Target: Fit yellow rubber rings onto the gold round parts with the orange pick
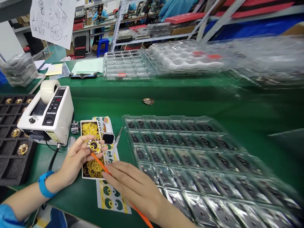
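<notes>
The small round gold part (94, 146) looks light, stiff and thin, probably easy to scratch, so its rim seems the safest place to hold it. The left hand (76, 160) pinches it there, above the sheet of yellow rings (91, 148). The right hand (135, 186) grips an orange stick (99, 163) whose tip touches the part, beside the tape dispenser (47, 115) and clear blister trays (190, 158).

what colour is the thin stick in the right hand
Orange: the stick in the right hand shows best in the head view, its tip at the round part.
</notes>
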Demonstrator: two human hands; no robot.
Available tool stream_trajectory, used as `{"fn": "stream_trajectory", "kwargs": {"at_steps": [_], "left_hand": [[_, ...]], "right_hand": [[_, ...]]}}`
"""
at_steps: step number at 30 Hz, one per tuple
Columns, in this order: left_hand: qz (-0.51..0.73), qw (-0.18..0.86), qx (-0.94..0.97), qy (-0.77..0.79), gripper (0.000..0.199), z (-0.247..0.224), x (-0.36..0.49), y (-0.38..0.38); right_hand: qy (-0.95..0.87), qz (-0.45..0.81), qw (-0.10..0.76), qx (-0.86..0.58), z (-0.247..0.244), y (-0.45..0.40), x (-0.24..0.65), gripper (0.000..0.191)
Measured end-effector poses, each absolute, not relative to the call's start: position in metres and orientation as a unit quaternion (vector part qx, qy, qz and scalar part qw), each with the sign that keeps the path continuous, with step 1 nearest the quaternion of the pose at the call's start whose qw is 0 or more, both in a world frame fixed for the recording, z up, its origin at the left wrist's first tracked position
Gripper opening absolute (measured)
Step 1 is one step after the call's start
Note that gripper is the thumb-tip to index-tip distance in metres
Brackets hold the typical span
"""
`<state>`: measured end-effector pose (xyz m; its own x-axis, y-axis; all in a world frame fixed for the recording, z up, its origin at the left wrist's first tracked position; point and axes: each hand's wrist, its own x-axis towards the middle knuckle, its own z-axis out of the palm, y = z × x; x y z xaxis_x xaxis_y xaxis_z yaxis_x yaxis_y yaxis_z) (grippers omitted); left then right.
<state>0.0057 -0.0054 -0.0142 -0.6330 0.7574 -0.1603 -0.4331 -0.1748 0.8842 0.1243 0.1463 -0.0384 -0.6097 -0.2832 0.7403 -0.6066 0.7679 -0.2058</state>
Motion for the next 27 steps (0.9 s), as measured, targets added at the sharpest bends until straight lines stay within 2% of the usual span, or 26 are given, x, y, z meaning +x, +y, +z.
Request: {"fn": "stream_trajectory", "kwargs": {"at_steps": [4, 8, 11, 14, 21, 23, 27], "left_hand": [[0.74, 0.417, 0.159, 0.502, 0.03, -0.017, 0.008, -0.005], [0.725, 0.433, 0.192, 0.5, 0.032, -0.021, 0.013, -0.005], [0.715, 0.438, 0.199, 0.506, 0.033, -0.022, 0.016, -0.006], [0.714, 0.441, 0.192, 0.509, 0.033, -0.024, 0.017, -0.005], [0.712, 0.44, 0.16, 0.523, 0.033, -0.027, 0.013, -0.006], [0.708, 0.441, 0.161, 0.528, 0.032, -0.025, 0.013, -0.006], [0.715, 0.441, 0.168, 0.516, 0.028, -0.021, 0.013, -0.006]], "right_hand": [[-0.863, 0.265, 0.375, 0.211, -0.03, 0.147, 0.129, 0.025], [-0.845, 0.372, 0.377, 0.069, -0.027, 0.143, 0.132, 0.034], [-0.825, 0.403, 0.395, 0.036, -0.03, 0.139, 0.128, 0.035], [-0.833, 0.373, 0.404, 0.064, -0.035, 0.137, 0.123, 0.034], [-0.884, 0.183, 0.386, 0.191, -0.047, 0.143, 0.123, 0.032], [-0.882, 0.181, 0.388, 0.197, -0.045, 0.143, 0.125, 0.03], [-0.872, 0.277, 0.384, 0.127, -0.033, 0.14, 0.128, 0.025]]}}
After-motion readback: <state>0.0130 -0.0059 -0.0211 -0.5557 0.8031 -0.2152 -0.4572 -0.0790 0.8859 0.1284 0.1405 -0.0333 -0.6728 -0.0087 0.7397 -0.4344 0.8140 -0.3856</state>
